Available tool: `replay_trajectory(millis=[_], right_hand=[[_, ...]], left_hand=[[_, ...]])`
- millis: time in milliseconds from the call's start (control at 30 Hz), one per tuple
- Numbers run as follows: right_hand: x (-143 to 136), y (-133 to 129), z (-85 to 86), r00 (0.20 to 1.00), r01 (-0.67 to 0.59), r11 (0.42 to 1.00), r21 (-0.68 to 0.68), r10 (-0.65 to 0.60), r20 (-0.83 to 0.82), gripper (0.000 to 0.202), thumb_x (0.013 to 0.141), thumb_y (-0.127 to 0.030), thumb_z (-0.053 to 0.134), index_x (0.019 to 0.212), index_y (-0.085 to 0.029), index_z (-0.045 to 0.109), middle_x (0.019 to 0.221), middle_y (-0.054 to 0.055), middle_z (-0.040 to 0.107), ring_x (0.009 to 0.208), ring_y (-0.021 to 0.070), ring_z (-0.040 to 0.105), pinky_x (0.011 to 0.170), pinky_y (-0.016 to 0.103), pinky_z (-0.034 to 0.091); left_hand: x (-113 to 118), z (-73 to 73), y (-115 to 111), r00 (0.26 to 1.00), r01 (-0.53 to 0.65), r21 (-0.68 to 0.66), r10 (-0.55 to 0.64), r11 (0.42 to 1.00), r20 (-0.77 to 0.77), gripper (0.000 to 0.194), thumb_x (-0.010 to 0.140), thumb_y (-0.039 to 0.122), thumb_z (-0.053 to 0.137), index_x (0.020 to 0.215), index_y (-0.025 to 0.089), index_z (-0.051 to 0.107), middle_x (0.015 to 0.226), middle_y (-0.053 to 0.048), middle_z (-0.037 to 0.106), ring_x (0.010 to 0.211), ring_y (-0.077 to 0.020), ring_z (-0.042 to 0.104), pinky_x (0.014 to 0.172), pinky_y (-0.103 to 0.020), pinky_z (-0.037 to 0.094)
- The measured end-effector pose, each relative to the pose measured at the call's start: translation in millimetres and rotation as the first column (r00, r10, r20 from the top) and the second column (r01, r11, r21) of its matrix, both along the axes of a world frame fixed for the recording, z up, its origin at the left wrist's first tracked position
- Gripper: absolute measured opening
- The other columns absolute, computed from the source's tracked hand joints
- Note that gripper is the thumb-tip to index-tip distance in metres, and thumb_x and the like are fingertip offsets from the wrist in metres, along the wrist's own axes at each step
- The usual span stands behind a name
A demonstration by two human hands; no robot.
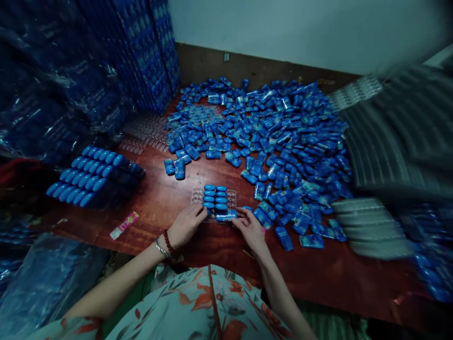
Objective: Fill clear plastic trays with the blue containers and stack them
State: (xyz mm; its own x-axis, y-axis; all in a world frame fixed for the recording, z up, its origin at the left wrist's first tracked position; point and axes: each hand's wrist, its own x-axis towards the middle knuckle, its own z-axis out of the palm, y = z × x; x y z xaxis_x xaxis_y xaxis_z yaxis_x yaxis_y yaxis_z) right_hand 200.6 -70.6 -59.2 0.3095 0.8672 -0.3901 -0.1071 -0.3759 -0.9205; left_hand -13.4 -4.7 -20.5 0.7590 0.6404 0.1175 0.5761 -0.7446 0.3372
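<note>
A clear plastic blister tray [231, 194] lies on the table in front of me, with blue wrapped packets [209, 193] set in two columns of its slots. The outer slots on both sides show clear. My left hand [189, 224] is closed at the tray's near left corner, its fingertips on a blue packet [208, 212] that they partly hide. At the near right end, my right hand [250, 227] pinches another blue packet [225, 216], which lies crosswise over the tray's edge.
Loose blue packets [276, 123] are heaped across the table's far and right parts. Filled trays [85, 174] are stacked at left, near a pink strip [123, 225]. Clear trays [145, 132] lie behind. Nested trays [371, 226] stand at right; tall wrapped stacks [141, 52] rise at back left.
</note>
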Motion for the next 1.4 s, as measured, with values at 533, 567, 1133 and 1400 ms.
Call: replay_trajectory(millis=[533,567,1133,1400], right_hand=[[-8.3,6.0,26.7,0.263,-0.690,0.722,0.052,0.184,0.947,0.048,0.081,0.003,0.033,0.118,-0.017,0.056,0.106,0.010,0.059,0.099,0.0193,0.053,0.085,0.033,0.048],[-10.4,9.4,32.0,0.192,-0.704,0.710,-0.025,0.223,0.956,0.047,0.081,0.003,0.033,0.117,-0.016,0.056,0.103,0.010,0.059,0.096,0.0197,0.054,0.082,0.032,0.049],[-29.2,27.6,57.7,0.113,-0.710,0.671,-0.215,0.410,0.905,0.032,0.085,-0.002,0.039,0.106,-0.018,0.057,0.099,0.009,0.059,0.094,0.0208,0.053,0.080,0.034,0.047],[-21.0,23.0,36.9,0.267,-0.710,0.703,-0.033,0.312,0.912,0.032,0.086,-0.003,0.038,0.109,-0.017,0.057,0.095,0.008,0.059,0.090,0.0201,0.053,0.078,0.032,0.048]], left_hand=[[12.4,3.8,8.3,0.976,0.114,0.103,-0.092,0.988,-0.195,0.013,0.088,0.010,0.044,0.095,0.016,0.054,0.099,-0.008,0.054,0.089,-0.0198,0.050,0.079,-0.033,0.047],[12.7,4.6,8.2,0.974,0.115,0.101,-0.092,0.988,-0.206,0.013,0.088,0.011,0.044,0.095,0.016,0.054,0.099,-0.007,0.054,0.089,-0.0198,0.050,0.078,-0.033,0.046],[-4.7,-23.5,16.6,0.948,0.010,0.100,-0.041,0.995,0.315,0.033,0.091,0.011,0.037,0.119,0.020,0.051,0.110,-0.011,0.056,0.097,-0.0183,0.055,0.078,-0.034,0.051],[-14.8,-33.7,16.3,0.944,0.004,0.116,-0.042,0.993,0.327,0.031,0.092,0.013,0.034,0.119,0.017,0.049,0.096,-0.008,0.058,0.088,-0.0151,0.058,0.076,-0.029,0.051]])
